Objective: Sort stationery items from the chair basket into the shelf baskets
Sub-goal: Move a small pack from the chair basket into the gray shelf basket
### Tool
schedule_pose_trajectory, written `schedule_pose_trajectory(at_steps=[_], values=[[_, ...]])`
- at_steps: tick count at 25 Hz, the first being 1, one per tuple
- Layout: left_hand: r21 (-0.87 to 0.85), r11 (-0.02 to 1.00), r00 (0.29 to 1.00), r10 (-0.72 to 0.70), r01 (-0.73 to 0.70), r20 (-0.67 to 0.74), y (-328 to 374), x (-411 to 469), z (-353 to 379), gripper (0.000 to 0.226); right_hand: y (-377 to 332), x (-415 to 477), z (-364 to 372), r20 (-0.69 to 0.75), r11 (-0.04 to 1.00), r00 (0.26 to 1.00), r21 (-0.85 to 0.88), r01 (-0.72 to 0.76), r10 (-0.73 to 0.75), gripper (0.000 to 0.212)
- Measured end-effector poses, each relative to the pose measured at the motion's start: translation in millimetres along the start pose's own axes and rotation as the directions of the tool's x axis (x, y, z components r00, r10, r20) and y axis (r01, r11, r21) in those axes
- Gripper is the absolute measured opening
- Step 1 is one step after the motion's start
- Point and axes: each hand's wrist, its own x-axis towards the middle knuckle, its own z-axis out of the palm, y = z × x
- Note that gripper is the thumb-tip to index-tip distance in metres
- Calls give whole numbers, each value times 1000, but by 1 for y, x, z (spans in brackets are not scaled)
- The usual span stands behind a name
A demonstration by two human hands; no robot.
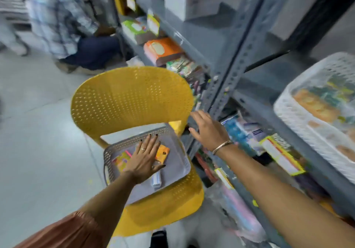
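A grey perforated basket (173, 168) sits on the seat of a yellow chair (132, 98). Inside lie an orange packet (162, 153), a yellow-pink packet (120, 160) and a pale blue-white item (157, 178). My left hand (145, 156) rests flat in the basket with fingers spread, lying over the items and touching the orange packet's left edge. My right hand (208, 129) hovers open beside the chair back, at the edge of the grey metal shelf (236, 69), holding nothing. A white shelf basket (299, 125) with packets stands at the right.
The shelf rack runs along the right, crowded with boxes, an orange pack (163, 50) and blue packets (238, 130). A crouching person in a checked shirt (63, 21) is behind the chair at upper left. Grey tiled floor (38, 132) lies to the left.
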Motion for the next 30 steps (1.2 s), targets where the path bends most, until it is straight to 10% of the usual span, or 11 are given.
schedule_pose_trajectory(at_steps=[8, 17, 30], values=[[-31, 985, 961, -156, 167, 227, -36, -82, 138, 88, -22, -10, 212, 580, 956, 791, -72, 285, -193, 54], [-53, 975, 960, -204, 218, 192, -42, -97, 179, 86, -27, -11, 288, 705, 811, 606, -74, 581, -369, 55], [-67, 964, 956, -244, 257, 163, -41, -97, 183, 82, -30, -11, 301, 654, 874, 701, -125, 470, -284, 41]])
